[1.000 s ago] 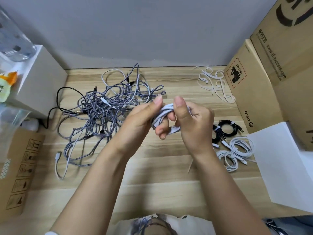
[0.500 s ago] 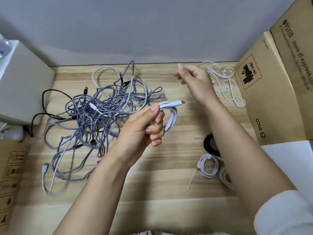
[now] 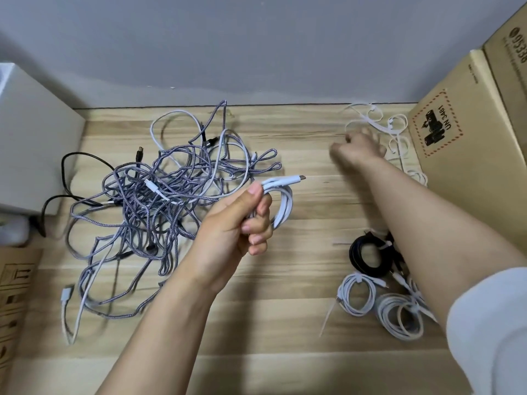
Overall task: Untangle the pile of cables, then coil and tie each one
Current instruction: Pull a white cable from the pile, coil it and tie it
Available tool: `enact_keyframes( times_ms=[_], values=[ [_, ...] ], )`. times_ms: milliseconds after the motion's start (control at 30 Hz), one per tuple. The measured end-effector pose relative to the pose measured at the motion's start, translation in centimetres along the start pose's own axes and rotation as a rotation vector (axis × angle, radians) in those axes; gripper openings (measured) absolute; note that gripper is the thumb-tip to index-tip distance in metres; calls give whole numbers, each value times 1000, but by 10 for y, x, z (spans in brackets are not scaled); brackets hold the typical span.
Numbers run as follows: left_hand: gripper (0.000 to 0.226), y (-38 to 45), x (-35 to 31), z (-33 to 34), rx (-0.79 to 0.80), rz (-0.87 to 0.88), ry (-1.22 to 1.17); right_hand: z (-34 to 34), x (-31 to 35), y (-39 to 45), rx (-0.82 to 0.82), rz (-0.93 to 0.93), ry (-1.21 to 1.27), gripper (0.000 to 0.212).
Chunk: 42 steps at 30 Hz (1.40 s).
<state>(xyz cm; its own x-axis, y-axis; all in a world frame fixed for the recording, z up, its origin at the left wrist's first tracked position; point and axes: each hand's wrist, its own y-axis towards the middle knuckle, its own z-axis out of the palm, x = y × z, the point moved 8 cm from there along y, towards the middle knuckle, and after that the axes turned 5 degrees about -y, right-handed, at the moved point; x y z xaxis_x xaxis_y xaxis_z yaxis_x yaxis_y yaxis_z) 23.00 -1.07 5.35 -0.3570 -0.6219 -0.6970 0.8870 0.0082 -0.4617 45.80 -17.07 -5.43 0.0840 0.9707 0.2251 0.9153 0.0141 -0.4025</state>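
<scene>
My left hand (image 3: 242, 220) grips a coiled white cable (image 3: 282, 201) above the middle of the wooden table (image 3: 256, 309); its plug sticks out to the right. A tangled pile of grey braided cables (image 3: 159, 201) lies to its left. My right hand (image 3: 356, 149) is blurred at the far right, fingers curled, at the heap of white ties (image 3: 382, 126). Whether it pinches a tie I cannot tell. Tied coils lie under my right forearm: a black coil (image 3: 368, 258) and white coils (image 3: 356, 295).
A white box (image 3: 34, 149) stands at the far left with a black cord (image 3: 65, 178) beside it. Cardboard boxes (image 3: 470, 143) line the right side. A flat carton (image 3: 14, 303) lies at the left edge. A loose white tie (image 3: 328, 317) lies near the coils.
My right hand let go of the coil and moved right and away to the heap of ties. My left hand keeps holding the coiled white cable.
</scene>
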Motion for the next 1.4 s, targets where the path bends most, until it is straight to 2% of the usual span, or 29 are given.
enact_keyframes(
  times_ms=[167, 267, 333, 400, 433, 533, 633, 767, 900, 1000, 1067, 1133, 1267, 1400],
  values=[
    [33, -7, 0, 0, 11, 11, -7, 10, -13, -9, 7, 63, 73, 37],
    [31, -13, -3, 0, -6, 26, 2, 3, -11, -19, -89, 2, 61, 18],
    [28, -18, -5, -2, -26, 43, 10, -18, -7, -35, -299, -63, 152, 27],
    [29, -23, -6, -4, -44, 67, 28, -46, -4, -66, -542, -151, 370, 35],
    [29, -26, -6, -5, -54, 79, 39, -56, 0, -83, -612, -230, 512, 37],
    [28, -40, -4, -7, -81, 123, 78, -79, 16, -143, -699, -468, 735, 49],
    [28, -53, -3, -10, -109, 165, 131, -87, 28, -204, -711, -566, 868, 48],
    [29, -69, -6, -10, -117, 222, 219, -80, 39, -261, -576, -622, 1111, 40],
    [30, -87, -11, -8, -94, 278, 243, -68, 49, -304, -502, -711, 1206, 35],
    [31, -98, -13, -5, -82, 306, 247, -57, 52, -318, -413, -665, 1272, 30],
    [31, -104, -15, -2, -67, 335, 256, -52, 58, -327, -352, -649, 1238, 15],
    [31, -109, -17, 2, -36, 370, 273, -45, 62, -334, -214, -606, 1331, 10],
    [25, -117, -22, 7, -3, 463, 283, -31, 73, -347, 69, -550, 1436, 16],
    [15, -124, -30, 13, 35, 553, 272, -23, 73, -347, 143, -481, 1461, 21]
  ],
)
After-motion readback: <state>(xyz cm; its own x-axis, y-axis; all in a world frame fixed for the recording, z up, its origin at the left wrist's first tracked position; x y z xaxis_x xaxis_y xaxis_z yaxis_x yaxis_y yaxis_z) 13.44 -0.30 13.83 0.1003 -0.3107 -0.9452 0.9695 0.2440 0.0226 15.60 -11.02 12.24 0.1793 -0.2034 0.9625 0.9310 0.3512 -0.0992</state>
